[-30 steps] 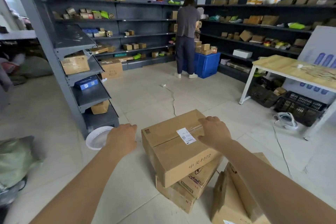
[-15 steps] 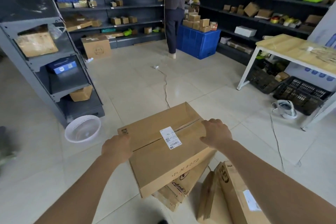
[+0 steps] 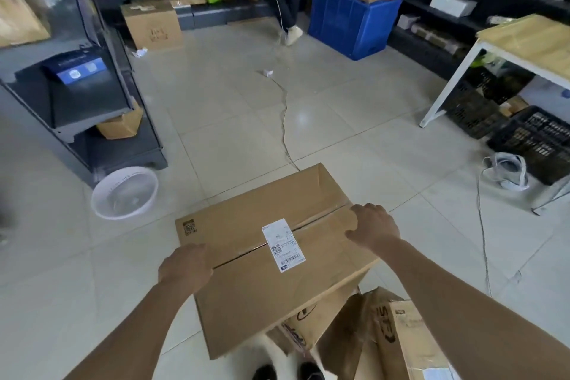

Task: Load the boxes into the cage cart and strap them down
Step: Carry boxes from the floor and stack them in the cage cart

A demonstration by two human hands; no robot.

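- Both hands were on the big cardboard box (image 3: pixel 246 302). The left hand (image 3: pixel 185 265) clamped its left edge with fingers curled over the side, and the right hand (image 3: pixel 374 227) hooked over the far right edge by the seam.
- A second before, the left hand had hung off to the side, nearer the white basin (image 3: pixel 125 193). It had since come in and taken hold, so the grip was now two-handed.
- The box had come up and tipped towards the person, and seemed lifted off the lower boxes (image 3: pixel 311 321) it had rested on. Its shipping label (image 3: pixel 283 244) faced up.
- I took this for the lift just starting, with the carry still to come.
- No cage cart or strap showed anywhere, so nothing looked loaded yet.
- A cable (image 3: pixel 285 120) trailed across the floor ahead, something to step over.
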